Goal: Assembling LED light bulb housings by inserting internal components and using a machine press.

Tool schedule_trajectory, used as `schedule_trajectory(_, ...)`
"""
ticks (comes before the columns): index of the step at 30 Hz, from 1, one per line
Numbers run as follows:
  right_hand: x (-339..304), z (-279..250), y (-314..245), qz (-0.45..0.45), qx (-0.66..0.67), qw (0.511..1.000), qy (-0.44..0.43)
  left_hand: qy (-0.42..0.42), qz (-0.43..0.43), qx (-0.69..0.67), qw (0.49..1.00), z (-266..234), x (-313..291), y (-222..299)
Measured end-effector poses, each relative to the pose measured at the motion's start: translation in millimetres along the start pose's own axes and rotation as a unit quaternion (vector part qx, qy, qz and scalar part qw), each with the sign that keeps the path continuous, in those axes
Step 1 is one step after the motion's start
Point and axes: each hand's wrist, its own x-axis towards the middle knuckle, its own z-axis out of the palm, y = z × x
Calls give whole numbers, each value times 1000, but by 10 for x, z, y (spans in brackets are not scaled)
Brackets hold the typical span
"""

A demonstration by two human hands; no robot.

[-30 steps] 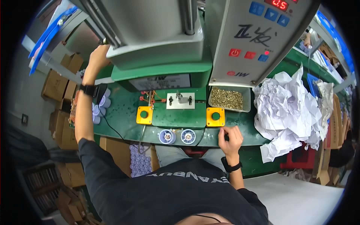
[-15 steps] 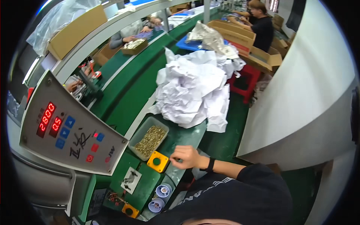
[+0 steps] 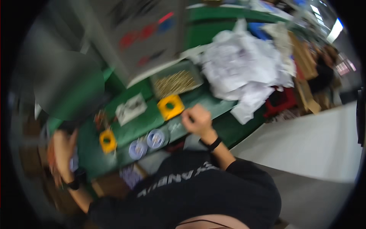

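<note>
My right hand (image 3: 197, 120) is curled closed above the bench's front edge, just right of a yellow block (image 3: 170, 107) with a round green centre. Anything inside its fingers is hidden. My left hand (image 3: 64, 147) is at the bench's left end, smeared by motion, beside a bundle of orange-red strands (image 3: 52, 162) and a pale blue piece (image 3: 74, 163); whether it grips them is unclear. Between the hands lie a second yellow block (image 3: 108, 141), a white plate with metal fittings (image 3: 131, 109), and two round lavender parts (image 3: 155, 138).
A clear bin of small brass-coloured pieces (image 3: 175, 83) stands behind the right yellow block. Crumpled white paper (image 3: 244, 65) is heaped to its right. A grey control box (image 3: 141, 34) overhangs the bench. Another person (image 3: 324, 68) sits far right, near cardboard boxes.
The view has swung left and blurred, and the bench appears turned. My left hand now shows at the left end. My right hand remains closed by the yellow block.
</note>
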Motion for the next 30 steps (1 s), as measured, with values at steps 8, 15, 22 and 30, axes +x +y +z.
schedule_trajectory(8, 55, 70, -69, -9, 48, 998, -40, 12, 108, -218, 970, 680, -1028, 1885)
schedule_trajectory(15, -8, 98, -78, -37, 63, 997, -14, 40, 13, -23, 999, 1022, -1131, 2013)
schedule_trajectory(22, -7, 45, -79, -23, 58, 998, -6, 37, 5, 27, 999, 1140, -1198, 2064)
schedule_trajectory(30, -14, 47, -73, -51, 72, 996, -13, 14, -17, 14, 1000, 1190, -1219, 2262)
